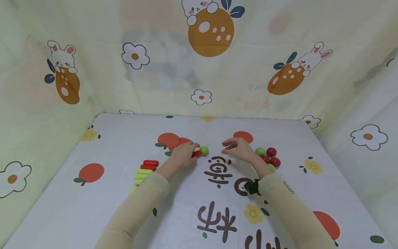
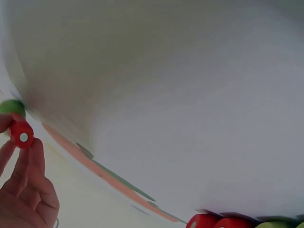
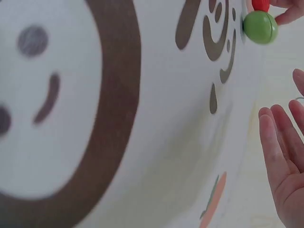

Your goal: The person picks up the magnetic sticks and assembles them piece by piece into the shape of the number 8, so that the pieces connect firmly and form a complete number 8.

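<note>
In the head view my left hand (image 1: 183, 154) pinches a short red rod (image 1: 196, 153) between thumb and fingers. A pale round spot marks the rod's near end in the left wrist view. Against its far end sits a green ball (image 1: 204, 150), whose seam shows in the right wrist view; whether the two are joined I cannot tell. To the right of the ball, my right hand (image 1: 239, 149) hovers apart from it, fingers extended and holding nothing. That hand also appears at the right wrist view's edge, with loosely straight fingers (image 3: 270, 147).
Left of my left forearm lies a row of red rods (image 1: 148, 167) and lime rods (image 1: 143, 171), partly hidden by the sleeve. Beside my right wrist sits a cluster of red balls (image 1: 275, 162) and green balls (image 1: 259, 151). A printed cloth (image 1: 112, 207) covers the table.
</note>
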